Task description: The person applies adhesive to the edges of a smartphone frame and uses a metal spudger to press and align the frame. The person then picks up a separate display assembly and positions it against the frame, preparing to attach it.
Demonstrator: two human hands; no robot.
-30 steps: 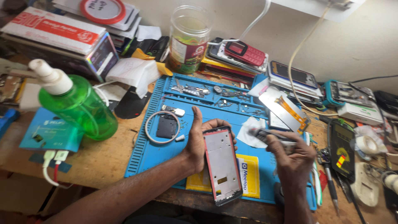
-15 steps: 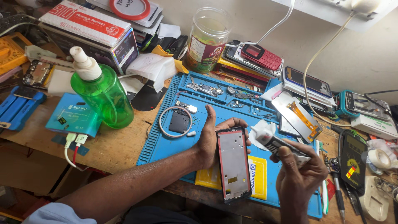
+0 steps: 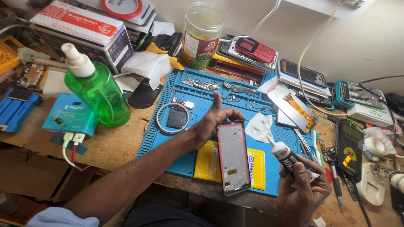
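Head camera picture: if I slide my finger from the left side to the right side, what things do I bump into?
Blue box → green pump bottle → wire ring → left hand → phone frame → white cloth → glue tube → right hand → black meter → tape roll.

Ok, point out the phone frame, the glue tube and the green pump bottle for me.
phone frame (image 3: 233,157): head view, middle of its grey inner plate.
glue tube (image 3: 283,156): head view, black body just below the white nozzle.
green pump bottle (image 3: 101,94): head view, middle of its green body.
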